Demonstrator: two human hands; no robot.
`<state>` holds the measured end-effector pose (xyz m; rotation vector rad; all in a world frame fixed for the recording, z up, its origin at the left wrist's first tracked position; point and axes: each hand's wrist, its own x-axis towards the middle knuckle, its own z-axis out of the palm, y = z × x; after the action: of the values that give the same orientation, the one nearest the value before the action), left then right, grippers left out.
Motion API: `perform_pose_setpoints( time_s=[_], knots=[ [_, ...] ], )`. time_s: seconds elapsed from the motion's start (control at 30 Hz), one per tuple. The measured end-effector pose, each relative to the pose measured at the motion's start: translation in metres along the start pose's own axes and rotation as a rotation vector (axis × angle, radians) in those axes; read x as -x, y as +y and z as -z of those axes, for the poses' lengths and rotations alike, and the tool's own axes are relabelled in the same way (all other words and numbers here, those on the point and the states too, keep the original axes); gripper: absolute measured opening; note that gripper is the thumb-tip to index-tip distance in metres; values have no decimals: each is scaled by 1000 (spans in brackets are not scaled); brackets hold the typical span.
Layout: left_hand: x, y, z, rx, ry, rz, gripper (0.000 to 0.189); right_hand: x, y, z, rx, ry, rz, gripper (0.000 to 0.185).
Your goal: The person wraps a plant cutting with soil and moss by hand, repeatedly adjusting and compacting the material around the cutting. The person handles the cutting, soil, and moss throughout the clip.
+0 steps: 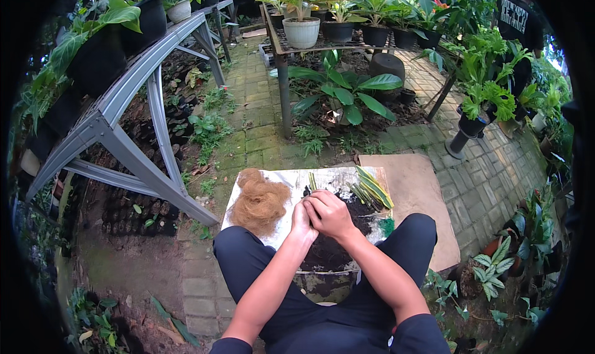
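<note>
My left hand (304, 219) and my right hand (329, 212) press together over a pale board (293, 180) at the middle. Dark soil shows at their fingertips; what lies between the palms is hidden. Brown coconut-like fibre (260, 203) lies in a loose heap left of my hands. Dark potting soil (327, 252) is spread on the board below and right of them. Cut green-and-yellow leaves (374, 186) rest at the board's upper right. A narrow pair of similar strips (312, 180) stands out just beyond my fingers. A small green clump (386, 226) lies by my right knee.
A flat brown cardboard sheet (418, 196) extends right of the board. A metal plant bench (111, 103) stands at left, and a mesh-topped table (279, 52) with potted plants stands ahead. A person in a dark shirt (518, 24) is at the upper right.
</note>
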<state>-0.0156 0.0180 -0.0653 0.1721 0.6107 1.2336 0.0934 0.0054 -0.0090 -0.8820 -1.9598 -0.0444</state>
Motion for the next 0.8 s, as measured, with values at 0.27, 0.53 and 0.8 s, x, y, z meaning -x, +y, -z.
perform_pose_setpoints(
  time_s=[0.27, 0.53, 0.8],
  knots=[
    [11, 18, -16, 55, -54, 15, 35, -16, -1, 2, 1, -47, 111, 17],
    [14, 13, -50, -59, 1, 121, 42, -14, 26, 49, -372, -191, -291, 38],
    [7, -13, -41, -20, 60, 98, 33, 20, 22, 24, -428, -62, -277, 18]
  ],
)
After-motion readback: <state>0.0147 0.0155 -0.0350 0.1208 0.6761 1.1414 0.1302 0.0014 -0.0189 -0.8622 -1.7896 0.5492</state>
